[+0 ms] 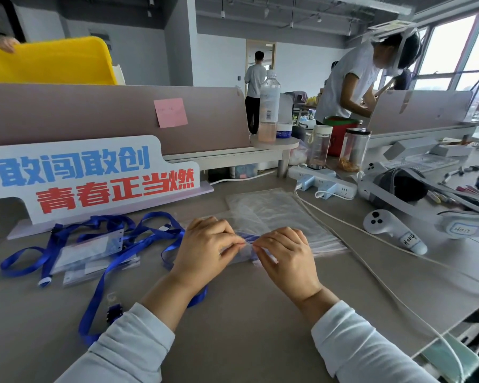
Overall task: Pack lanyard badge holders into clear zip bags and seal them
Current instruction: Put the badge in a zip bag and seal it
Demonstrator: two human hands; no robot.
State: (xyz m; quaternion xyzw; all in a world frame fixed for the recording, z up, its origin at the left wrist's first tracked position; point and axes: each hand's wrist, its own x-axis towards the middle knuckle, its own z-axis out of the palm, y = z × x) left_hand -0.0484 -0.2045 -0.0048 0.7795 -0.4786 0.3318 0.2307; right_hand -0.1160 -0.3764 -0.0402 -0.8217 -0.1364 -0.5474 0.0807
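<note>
Left hand (205, 250), right hand (285, 258) knuckles-up, pinching zip bag (246, 251).

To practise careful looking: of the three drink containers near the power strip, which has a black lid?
The clear tumbler farthest right; the tall bottle and the middle bottle both have pale caps.

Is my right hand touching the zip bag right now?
Touching. The head view shows the right hand pinching the zip bag at its edge, with the left hand pinching it opposite.
</note>
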